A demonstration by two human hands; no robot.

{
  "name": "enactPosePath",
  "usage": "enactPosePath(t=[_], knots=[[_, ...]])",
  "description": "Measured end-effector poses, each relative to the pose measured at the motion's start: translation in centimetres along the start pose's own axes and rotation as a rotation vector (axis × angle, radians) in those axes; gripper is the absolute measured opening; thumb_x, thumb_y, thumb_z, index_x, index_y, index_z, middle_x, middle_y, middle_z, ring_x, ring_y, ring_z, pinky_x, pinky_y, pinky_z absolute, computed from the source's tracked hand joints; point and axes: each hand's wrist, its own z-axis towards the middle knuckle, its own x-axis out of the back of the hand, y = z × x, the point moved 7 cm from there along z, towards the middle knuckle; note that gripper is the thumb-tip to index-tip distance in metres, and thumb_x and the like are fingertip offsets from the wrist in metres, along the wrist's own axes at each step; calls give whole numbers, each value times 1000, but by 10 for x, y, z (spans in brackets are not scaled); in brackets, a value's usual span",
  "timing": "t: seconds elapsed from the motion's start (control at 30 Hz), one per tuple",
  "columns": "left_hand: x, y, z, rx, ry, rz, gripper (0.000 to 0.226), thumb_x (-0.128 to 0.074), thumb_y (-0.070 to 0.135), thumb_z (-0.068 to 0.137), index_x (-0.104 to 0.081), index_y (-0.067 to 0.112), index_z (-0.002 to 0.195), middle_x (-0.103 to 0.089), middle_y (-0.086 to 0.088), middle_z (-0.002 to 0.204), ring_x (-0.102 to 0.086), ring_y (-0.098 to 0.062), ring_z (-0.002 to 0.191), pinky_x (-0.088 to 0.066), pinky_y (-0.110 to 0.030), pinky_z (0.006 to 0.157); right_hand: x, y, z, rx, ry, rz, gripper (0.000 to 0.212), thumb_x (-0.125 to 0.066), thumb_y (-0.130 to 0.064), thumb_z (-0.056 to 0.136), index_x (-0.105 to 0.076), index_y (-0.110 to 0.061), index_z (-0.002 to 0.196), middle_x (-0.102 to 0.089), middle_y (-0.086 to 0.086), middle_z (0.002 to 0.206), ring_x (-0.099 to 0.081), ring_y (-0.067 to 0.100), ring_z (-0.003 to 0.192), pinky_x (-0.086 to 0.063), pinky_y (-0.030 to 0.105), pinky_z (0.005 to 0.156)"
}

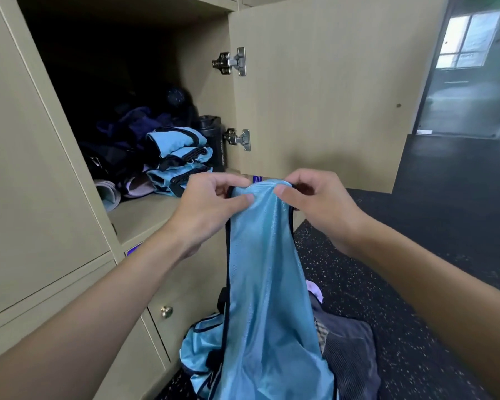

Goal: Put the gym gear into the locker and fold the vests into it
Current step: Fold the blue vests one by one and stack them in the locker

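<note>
A light blue vest [269, 284] with black trim hangs down in front of me. My left hand [211, 209] pinches its top edge from the left and my right hand [315, 206] pinches it from the right, thumbs on the near side. Just beyond my hands the locker [145, 217] stands open. Inside it lies a stack of folded blue vests [179, 157], with dark gym clothing [127, 131] behind and a black bottle [214, 140] by the hinge side. More blue vest fabric [199, 347] is heaped on the floor below.
The locker door [329, 96] is swung open to the right, its two metal hinges showing. Closed locker doors with a brass knob [166, 312] sit below. A grey bag or cloth [350, 350] lies on the black speckled floor [387, 298]. A rolled pale item [107, 194] sits at the shelf's front left.
</note>
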Motion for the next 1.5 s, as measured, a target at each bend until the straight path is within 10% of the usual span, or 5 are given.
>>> enactPosePath(t=[0.27,0.4,0.7,1.2,1.5], knots=[[8,29,4,-219,57,235,10,-72,15,90,-67,16,80,-67,-3,96,-59,-6,80,-45,-22,73,0,3,-7,-24,0,36,21,-63,-16,95,-55,-15,77,-60,13,77,-54,23,73,-53,58,76],[-12,34,-4,-213,-125,121,20,-72,26,88,-65,13,102,-72,-1,103,-67,-7,96,-52,-25,92,0,-4,-10,25,25,70,25,-68,-11,91,-53,-16,73,-57,13,72,-48,21,67,-43,43,64],[-6,45,-5,-277,-53,231,18,-58,15,99,-64,4,86,-48,5,64,-38,1,51,-32,-10,50,-15,2,-19,-15,-161,34,7,-69,-7,90,-64,-11,93,-66,8,85,-59,11,74,-50,24,71],[-15,54,-15,-271,-160,211,37,-74,25,88,-58,-1,66,-55,-18,60,-47,-14,54,-38,-26,50,-17,-3,-23,2,-142,-70,21,-71,-13,89,-55,-14,76,-59,6,76,-46,13,65,-37,24,58],[11,43,-3,-310,1,363,15,-59,16,98,-56,15,83,-74,12,76,-51,-12,63,-42,-28,65,-11,16,-25,-152,-276,-151,10,-68,-15,92,-69,-6,94,-72,18,96,-60,16,77,-46,32,73]])
